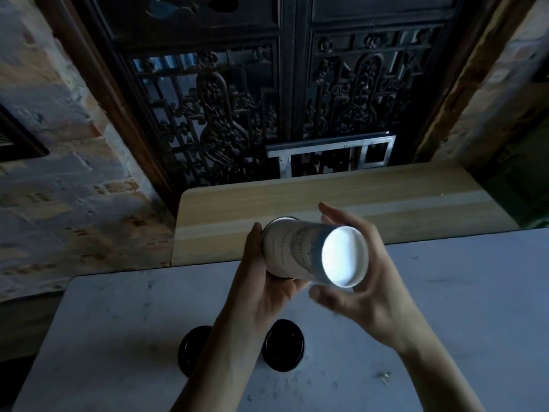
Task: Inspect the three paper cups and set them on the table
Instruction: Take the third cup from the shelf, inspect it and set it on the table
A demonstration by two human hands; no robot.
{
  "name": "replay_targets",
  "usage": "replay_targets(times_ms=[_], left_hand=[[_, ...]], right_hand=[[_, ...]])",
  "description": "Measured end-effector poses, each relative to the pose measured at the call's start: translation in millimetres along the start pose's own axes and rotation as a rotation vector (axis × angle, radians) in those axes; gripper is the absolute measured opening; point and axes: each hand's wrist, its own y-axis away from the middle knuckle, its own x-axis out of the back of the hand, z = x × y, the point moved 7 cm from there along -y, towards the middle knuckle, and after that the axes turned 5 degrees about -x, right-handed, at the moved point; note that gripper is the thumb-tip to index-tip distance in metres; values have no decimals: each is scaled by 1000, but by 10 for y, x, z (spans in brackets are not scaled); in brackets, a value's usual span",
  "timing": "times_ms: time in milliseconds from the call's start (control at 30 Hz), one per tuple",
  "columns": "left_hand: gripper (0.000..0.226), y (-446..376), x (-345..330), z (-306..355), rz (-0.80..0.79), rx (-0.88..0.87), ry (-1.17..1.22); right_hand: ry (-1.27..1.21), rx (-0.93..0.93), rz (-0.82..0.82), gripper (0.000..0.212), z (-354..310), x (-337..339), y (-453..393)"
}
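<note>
paper cup (309, 254), one in view, lies on its side in the air above the grey table (445, 292), its white base turned toward me. my left hand (264, 275) wraps its far end in curled fingers, while my right hand (368, 281) cradles the near end half open, thumb below. two black lids (283, 345) rest on the table below my left forearm.

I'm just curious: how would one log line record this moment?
both hands hold paper cup sideways above grey table | two black-lidded cups stand below
</note>
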Motion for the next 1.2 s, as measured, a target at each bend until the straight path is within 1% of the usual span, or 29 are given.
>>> replay_targets(times_ms=[33, 100, 200, 267, 333, 433, 533, 633, 700, 800, 867, 933, 967, 1033, 1100, 1200], left_hand=[[68, 14, -56, -40, -40, 20, -20], [64, 55, -173, -89, -103, 34, -55], [59, 103, -256, -133, -123, 14, -59], [59, 122, -271, -149, -111, -8, -56], [60, 128, -280, -191, -119, -4, -51], [63, 124, -290, -253, -123, 46, -35], [66, 135, -288, -253, -141, 75, -55], [69, 160, -280, -235, -162, 74, -126], [68, 145, -263, -224, -160, 14, -168], [69, 121, -253, -216, -148, -69, -211], [71, 124, -264, -212, -141, -37, -218], [76, 126, -280, -240, -169, 66, -181], [79, 124, -285, -252, -194, 112, -152], [79, 126, -297, -253, -211, 140, -136], [76, 133, -291, -272, -202, 112, -172], [78, 147, -337, -230, -193, -23, -218]], right_hand=[[-22, 32, 53, 90, -26, 38, -38], [-166, 31, 153, 84, -14, 136, -112], [-281, 10, 241, 73, -16, 224, -250], [-335, -32, 272, 76, 13, 231, -320], [-380, -65, 273, 77, 28, 214, -364], [-455, -96, 240, 63, 55, 203, -422], [-522, -108, 180, 65, 36, 196, -461], [-548, -129, 207, 68, 44, 212, -473], [-576, -141, 251, 65, 67, 224, -480], [-594, -171, 285, 49, 109, 233, -488], [-586, -177, 265, 39, 104, 236, -489], [-584, -173, 221, 41, 93, 237, -484], [-586, -173, 202, 46, 83, 234, -480], [-575, -180, 191, 56, 69, 236, -482], [-561, -183, 214, 52, 76, 252, -487], [-586, -179, 265, 49, 99, 276, -490]])
